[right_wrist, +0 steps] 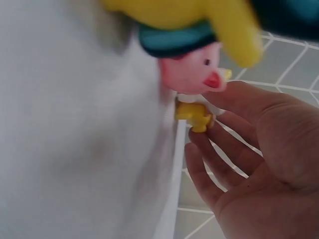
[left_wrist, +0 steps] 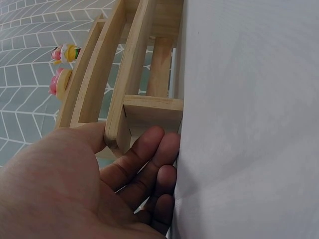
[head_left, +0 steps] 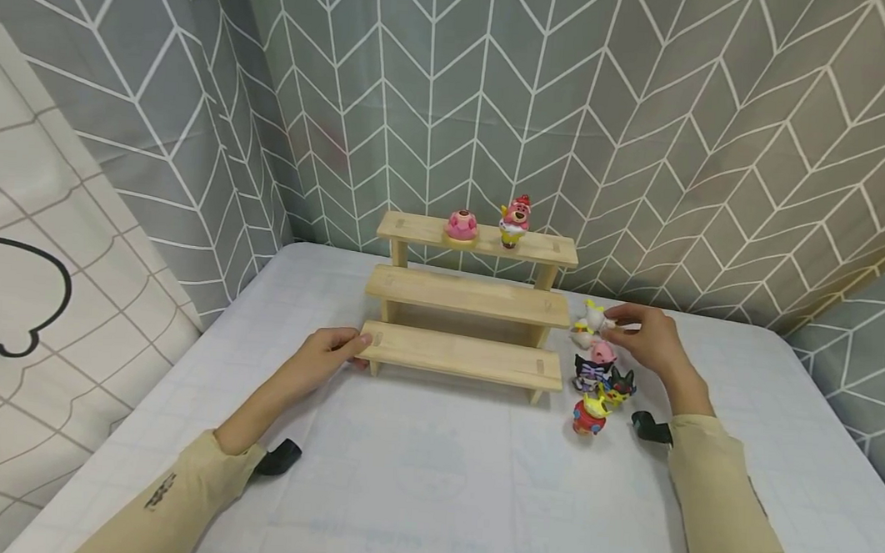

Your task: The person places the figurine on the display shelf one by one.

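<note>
A three-tier wooden display stand (head_left: 461, 357) stands on the table. My left hand (head_left: 326, 356) grips the left end of its lowest tier; in the left wrist view the thumb lies against the board (left_wrist: 130, 74) and the fingers curl below it. To the right of the stand, my right hand (head_left: 648, 341) pinches a small white figurine with yellow parts (head_left: 595, 316) at the back of a cluster of toys. The right wrist view shows its yellow part (right_wrist: 194, 114) at the fingertips, partly hidden by a pink figurine (right_wrist: 192, 72).
On the top tier sit a pink figurine (head_left: 461, 226) and a pink bear figurine with a red hat (head_left: 516, 220). Nearer me in the cluster are a black-and-purple figurine (head_left: 590, 373), a dark-eared one (head_left: 620, 386) and a red-and-yellow one (head_left: 589, 416). A patterned curtain (head_left: 452, 102) hangs behind.
</note>
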`<state>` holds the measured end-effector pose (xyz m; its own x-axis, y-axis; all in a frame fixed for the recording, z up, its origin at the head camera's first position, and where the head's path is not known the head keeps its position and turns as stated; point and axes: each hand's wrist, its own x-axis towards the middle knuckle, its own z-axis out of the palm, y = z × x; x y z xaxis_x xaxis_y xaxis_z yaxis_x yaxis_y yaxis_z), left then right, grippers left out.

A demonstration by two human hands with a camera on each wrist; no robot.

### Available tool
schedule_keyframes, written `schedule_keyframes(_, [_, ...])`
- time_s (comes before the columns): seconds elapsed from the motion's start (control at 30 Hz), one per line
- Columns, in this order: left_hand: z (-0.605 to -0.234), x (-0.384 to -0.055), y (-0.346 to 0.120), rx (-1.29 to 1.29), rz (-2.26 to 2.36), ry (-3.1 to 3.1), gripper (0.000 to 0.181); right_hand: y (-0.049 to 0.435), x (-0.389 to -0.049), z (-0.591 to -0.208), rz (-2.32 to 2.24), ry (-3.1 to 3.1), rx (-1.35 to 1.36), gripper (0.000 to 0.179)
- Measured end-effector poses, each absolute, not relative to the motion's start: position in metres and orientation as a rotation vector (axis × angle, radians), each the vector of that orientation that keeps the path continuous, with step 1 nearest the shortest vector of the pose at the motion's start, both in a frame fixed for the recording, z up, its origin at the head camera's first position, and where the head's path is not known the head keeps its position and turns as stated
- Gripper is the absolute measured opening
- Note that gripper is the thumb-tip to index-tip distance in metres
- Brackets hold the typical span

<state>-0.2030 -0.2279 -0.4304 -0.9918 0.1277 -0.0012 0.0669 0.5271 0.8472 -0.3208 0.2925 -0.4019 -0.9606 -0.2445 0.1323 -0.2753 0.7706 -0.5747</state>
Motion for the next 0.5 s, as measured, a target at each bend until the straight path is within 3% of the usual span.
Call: schedule_keyframes(0.5, [-0.4354,-0.2054,-0.2308,0.191,1.49,2.688,0.041,0.2908,-0.3233,-0.4103,0.928,-2.888,0.378,0.041])
